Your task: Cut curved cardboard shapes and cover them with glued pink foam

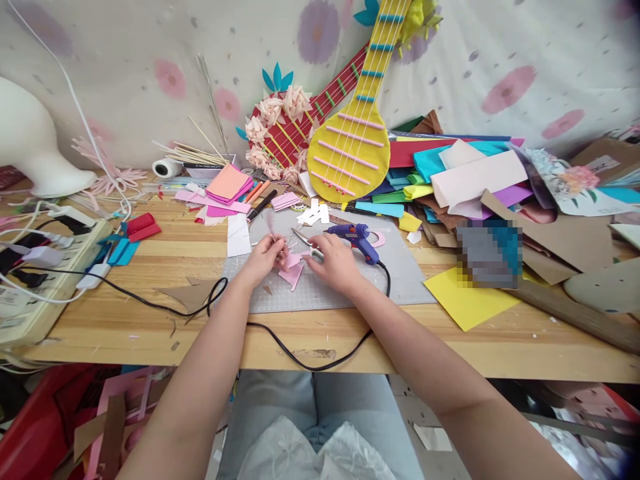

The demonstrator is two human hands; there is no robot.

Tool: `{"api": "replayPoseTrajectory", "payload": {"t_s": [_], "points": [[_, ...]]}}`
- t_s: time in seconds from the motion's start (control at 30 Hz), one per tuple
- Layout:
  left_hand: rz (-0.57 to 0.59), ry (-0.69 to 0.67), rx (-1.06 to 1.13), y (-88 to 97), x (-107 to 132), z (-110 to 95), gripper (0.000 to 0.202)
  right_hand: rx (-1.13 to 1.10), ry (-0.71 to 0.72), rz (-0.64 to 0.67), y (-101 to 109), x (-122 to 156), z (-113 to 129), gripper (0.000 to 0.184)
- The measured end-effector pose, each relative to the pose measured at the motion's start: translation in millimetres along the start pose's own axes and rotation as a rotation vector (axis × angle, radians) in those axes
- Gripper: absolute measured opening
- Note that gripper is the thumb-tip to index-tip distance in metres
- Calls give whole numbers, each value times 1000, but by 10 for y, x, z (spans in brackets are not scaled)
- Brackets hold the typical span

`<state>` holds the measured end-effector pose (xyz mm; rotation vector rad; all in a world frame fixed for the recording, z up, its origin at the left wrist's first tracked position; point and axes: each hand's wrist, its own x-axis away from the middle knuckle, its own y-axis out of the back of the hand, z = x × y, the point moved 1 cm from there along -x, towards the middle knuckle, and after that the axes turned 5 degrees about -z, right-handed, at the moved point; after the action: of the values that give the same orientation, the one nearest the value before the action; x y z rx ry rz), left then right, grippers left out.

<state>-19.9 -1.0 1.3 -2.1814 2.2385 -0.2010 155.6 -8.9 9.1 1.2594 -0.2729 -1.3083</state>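
My left hand (269, 259) is closed in a pinch above the grey cutting mat (400, 287). A thin, blurred pink strip shows at its fingertips, too small to make out well. My right hand (334, 264) has its fingers bent around the light handles of a pair of scissors (301, 237), whose blades point toward the far left. Between the hands, pink paper pieces (291, 275) lie on the mat. Just beyond the right hand rests a purple glue gun (350, 231), its black cord trailing over the table's front.
Two paper lutes, one yellow (350, 150) and one red (287, 143), lean against the back wall. Coloured paper and card (480, 177) pile up at the right, near a yellow sheet (470, 300). A power strip (55, 280) with cables stands at the left.
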Motion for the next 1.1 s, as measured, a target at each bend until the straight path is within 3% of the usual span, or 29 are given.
{"api": "replayPoseTrajectory", "payload": {"t_s": [0.07,0.17,0.37,0.6,0.77,0.93,1.1], "points": [[-45,-59,-134,-5,-29,54,23,-165,55,18,-46,5,88,32],[-72,-132,-230,-16,-54,107,25,-324,1,54,-129,1,172,36],[-54,-117,-212,-64,-33,111,28,-437,-260,77,-206,-22,137,16],[-13,-108,-149,-77,-19,132,23,-547,-324,76,-238,-46,74,15],[-16,-154,-244,-56,-25,139,21,-564,-509,46,-289,-68,-18,15],[-32,-161,-267,-64,0,95,20,-851,-593,44,-317,-88,-41,18],[46,-88,-174,-75,24,56,21,-1105,-711,-36,-268,-123,24,28]]}}
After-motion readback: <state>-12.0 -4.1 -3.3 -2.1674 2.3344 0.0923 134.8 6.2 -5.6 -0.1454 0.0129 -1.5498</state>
